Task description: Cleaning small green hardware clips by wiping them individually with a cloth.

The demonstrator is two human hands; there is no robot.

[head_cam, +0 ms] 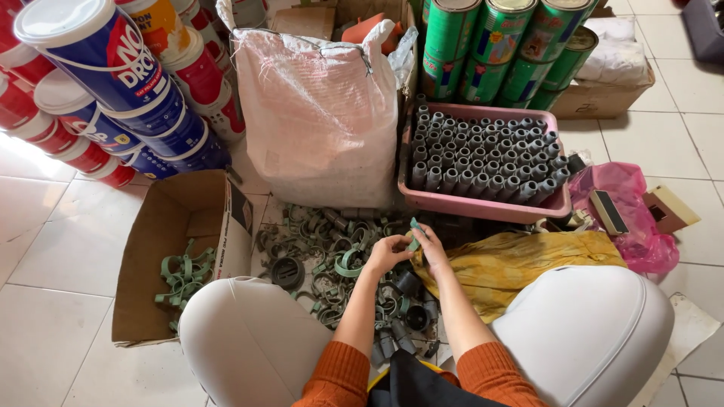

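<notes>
- A small green clip is pinched between both hands, over the near middle of the floor.
- The left hand and right hand are together, fingers closed on it.
- This looks like sorting; 1 next move would call for a steady grip.
- A heap of clips lies below, a cardboard box left, a pink tray of grey fittings far right.

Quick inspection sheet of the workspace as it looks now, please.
Surface: white tiled floor.
Job's things: green clip held between both hands; pile of clips below.
Clutter: cardboard box with some clips; pink tray of grey fittings; yellow cloth; pink bag.
Grips: left hand and right hand pinch the clip.
Cables: nothing seen.
Surroundings: white sack, paint tubs, green cans.
</notes>
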